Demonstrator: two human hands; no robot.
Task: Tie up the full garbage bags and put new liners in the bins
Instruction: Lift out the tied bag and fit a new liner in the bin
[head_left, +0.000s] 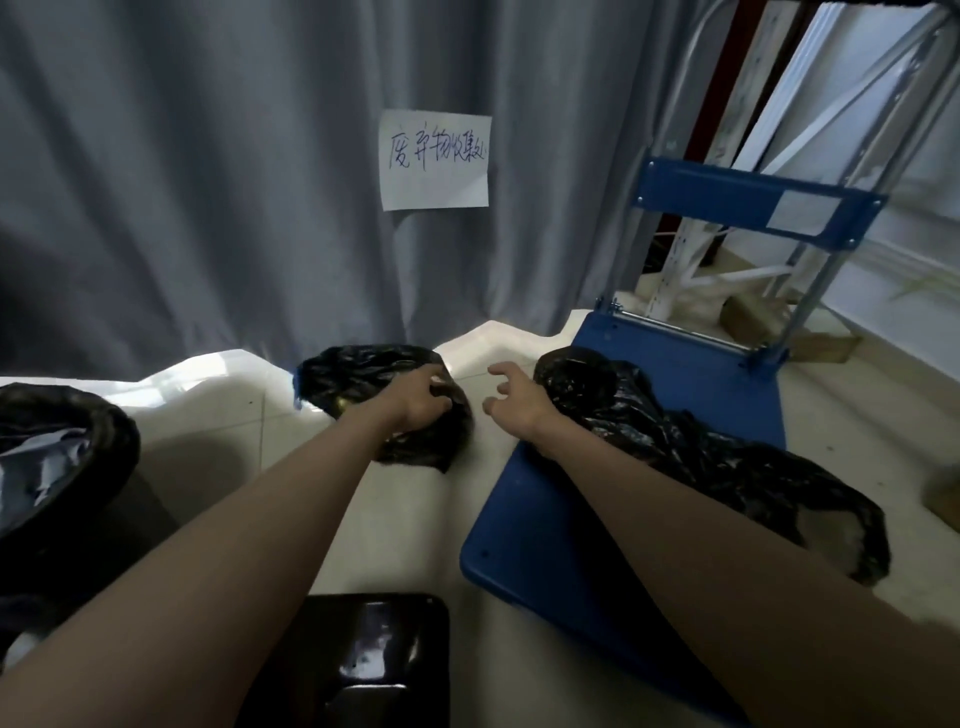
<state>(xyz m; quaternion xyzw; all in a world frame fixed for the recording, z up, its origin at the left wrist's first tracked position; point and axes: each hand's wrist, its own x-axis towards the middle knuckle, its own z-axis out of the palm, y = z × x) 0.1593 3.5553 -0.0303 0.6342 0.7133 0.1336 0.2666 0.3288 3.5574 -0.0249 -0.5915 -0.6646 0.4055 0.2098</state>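
A full black garbage bag (353, 376) lies on the pale floor by the grey curtain. My left hand (423, 397) rests on top of it with the fingers curled into the plastic. Just right of that bag my right hand (511, 397) hovers with its fingers spread and loosely bent, holding nothing. A second black garbage bag (691, 441) lies stretched along the blue cart platform (545, 530), under and beside my right forearm. At the far left stands a bin lined with a black bag (62, 441), with grey material inside.
The blue platform cart has an upright metal handle (826, 270) at the back right. A paper note with handwriting (434, 161) hangs on the curtain. A glossy black object (374, 660) sits at the bottom centre. Cardboard pieces (826, 345) lie beyond the cart.
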